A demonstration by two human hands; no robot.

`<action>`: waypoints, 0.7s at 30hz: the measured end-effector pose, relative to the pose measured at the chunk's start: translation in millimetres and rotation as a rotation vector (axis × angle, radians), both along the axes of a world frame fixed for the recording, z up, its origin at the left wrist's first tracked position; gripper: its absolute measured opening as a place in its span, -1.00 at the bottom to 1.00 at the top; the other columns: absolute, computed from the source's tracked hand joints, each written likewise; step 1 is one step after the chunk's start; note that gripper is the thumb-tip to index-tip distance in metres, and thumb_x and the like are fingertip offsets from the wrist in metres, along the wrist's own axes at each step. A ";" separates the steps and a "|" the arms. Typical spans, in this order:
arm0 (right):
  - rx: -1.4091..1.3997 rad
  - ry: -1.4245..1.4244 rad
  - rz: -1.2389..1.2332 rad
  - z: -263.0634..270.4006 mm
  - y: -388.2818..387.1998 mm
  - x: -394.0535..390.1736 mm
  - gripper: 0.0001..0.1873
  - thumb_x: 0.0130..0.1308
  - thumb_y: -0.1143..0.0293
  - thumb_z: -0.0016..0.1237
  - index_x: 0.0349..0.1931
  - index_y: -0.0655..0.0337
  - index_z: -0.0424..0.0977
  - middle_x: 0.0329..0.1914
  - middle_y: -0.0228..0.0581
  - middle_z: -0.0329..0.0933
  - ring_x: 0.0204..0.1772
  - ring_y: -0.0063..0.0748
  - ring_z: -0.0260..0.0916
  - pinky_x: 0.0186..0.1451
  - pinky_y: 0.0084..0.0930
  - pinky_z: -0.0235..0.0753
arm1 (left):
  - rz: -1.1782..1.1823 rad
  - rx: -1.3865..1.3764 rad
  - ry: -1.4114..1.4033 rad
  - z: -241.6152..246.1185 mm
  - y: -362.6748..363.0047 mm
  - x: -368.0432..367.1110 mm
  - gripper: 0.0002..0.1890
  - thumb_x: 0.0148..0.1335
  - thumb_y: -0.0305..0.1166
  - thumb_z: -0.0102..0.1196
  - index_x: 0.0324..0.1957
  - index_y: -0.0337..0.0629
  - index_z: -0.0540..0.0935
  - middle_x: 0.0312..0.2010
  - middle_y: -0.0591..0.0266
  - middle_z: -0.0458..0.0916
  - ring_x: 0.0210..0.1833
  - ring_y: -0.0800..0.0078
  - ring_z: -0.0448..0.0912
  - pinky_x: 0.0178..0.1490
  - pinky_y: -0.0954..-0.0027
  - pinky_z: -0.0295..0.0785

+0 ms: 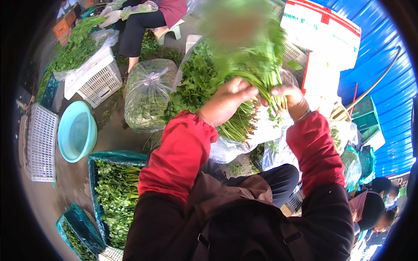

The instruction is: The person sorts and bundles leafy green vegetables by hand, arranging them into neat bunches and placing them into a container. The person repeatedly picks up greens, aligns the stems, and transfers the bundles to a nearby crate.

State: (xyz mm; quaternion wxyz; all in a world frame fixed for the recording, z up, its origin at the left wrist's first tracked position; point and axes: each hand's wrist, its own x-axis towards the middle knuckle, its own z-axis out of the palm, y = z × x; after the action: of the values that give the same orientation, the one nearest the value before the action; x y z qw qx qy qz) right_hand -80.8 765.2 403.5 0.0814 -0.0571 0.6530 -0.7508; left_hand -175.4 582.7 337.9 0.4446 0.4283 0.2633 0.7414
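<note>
My left hand point(228, 99) grips a bunch of leafy green stems point(258, 70) that look like coriander, with its thumb across the stems. Close by, my right hand point(291, 98) holds the lower, root end of the same bunch between thumb and fingers. The bunch's leafy top points away from me and is partly blurred. Beneath my hands lies a pile of similar stems point(240, 124) with brownish root ends, on clear plastic sheeting point(228, 150). More dark green leaves point(199, 70) spread to the left of the bunch.
Left of the pile stands a tied clear plastic bag of greens point(148, 98). Farther left are a light-blue basin point(77, 132) and a white plastic crate point(41, 143). A lined crate of greens point(117, 195) is by my left arm. Another person point(143, 26) sits ahead, handling greens with gloves.
</note>
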 end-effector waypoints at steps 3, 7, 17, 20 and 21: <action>0.041 -0.130 -0.163 -29.7 4.3 10.7 -0.53 0.01 0.33 0.14 -0.06 0.39 0.44 -0.31 -0.09 0.58 -0.31 -0.28 0.54 -0.21 -0.44 0.53 | 0.365 -0.198 0.392 -48.4 17.2 6.3 -0.49 0.19 -0.27 0.09 0.09 -0.35 0.29 -0.02 0.02 0.47 0.07 0.21 0.48 0.18 0.21 0.30; -0.098 -0.370 -0.285 -46.2 -2.1 5.7 -0.53 0.04 0.46 0.13 0.00 0.37 0.39 -0.28 -0.09 0.57 -0.33 -0.31 0.55 -0.31 -0.44 0.57 | 0.630 -0.733 1.300 -69.6 25.4 1.8 -0.49 0.12 -0.24 0.06 0.04 -0.35 0.32 0.10 -0.22 0.36 0.05 -0.06 0.46 0.23 0.04 0.24; 1.359 -0.057 -0.114 106.9 -53.1 -17.6 -0.45 -0.06 0.54 0.17 -0.01 0.54 0.32 -0.34 -0.02 0.53 -0.34 -0.41 0.51 -0.31 -0.50 0.51 | 0.962 -0.722 1.830 -101.0 33.9 18.2 -0.45 0.29 -0.03 -0.16 0.18 -0.19 0.41 0.24 -0.16 0.29 0.36 0.06 0.18 0.43 0.06 -0.14; 1.656 0.420 -0.084 108.6 -36.1 -28.3 -0.36 -0.08 0.55 0.14 0.11 0.34 0.29 -0.33 0.08 0.55 -0.25 -0.06 0.57 -0.21 -0.28 0.54 | 0.910 -0.808 1.883 -110.9 41.5 19.0 -0.43 0.28 0.00 -0.16 0.16 -0.21 0.43 0.25 -0.17 0.29 0.34 0.05 0.21 0.43 0.09 -0.12; 1.709 0.427 -0.091 117.8 -44.3 -33.5 -0.36 -0.08 0.56 0.13 0.13 0.27 0.30 -0.34 0.10 0.55 -0.25 0.00 0.56 -0.19 -0.25 0.53 | 0.841 -0.875 1.918 -109.7 41.1 22.2 -0.43 0.28 0.00 -0.16 0.17 -0.22 0.43 0.26 -0.17 0.28 0.34 0.05 0.22 0.43 0.10 -0.13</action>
State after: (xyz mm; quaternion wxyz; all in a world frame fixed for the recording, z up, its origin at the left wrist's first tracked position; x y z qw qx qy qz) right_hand -114.3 720.9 521.3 -0.0573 -0.0897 0.9942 0.0183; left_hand -153.3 623.8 228.2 -0.1134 0.5048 0.8547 0.0425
